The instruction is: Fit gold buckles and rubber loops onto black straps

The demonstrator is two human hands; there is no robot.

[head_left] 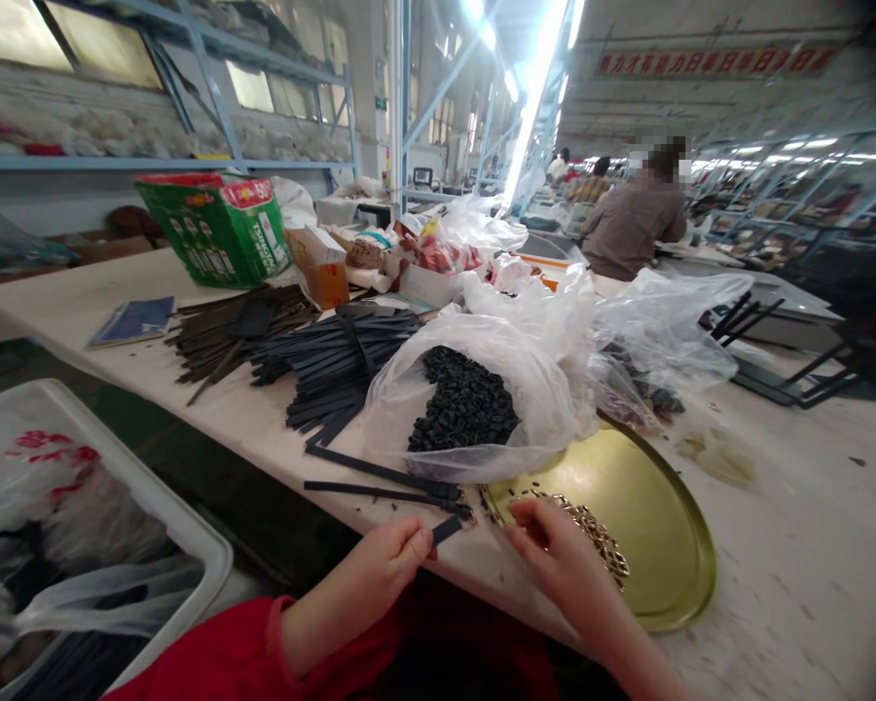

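At the counter's near edge (211, 414), the left hand (390, 560) pinches one end of a short, flat black strap (447, 530) between thumb and fingertips; the piece looks stiff and matte, its free end pointing toward the round, shallow brass-coloured metal tray (657, 526). Held so close to the edge, the strap could slip from that light pinch and drop into the lap or to the floor. Two longer loose black strips (380, 482) lie just beyond it, easily swept off by a forearm. The clear plastic bag of small black parts (467, 399) slumps open against the tray rim and could spill. The right hand (555, 550), fingers curled, rests on the tray beside a heap of small gold metal fittings (602, 540); whether it grips one I cannot tell.
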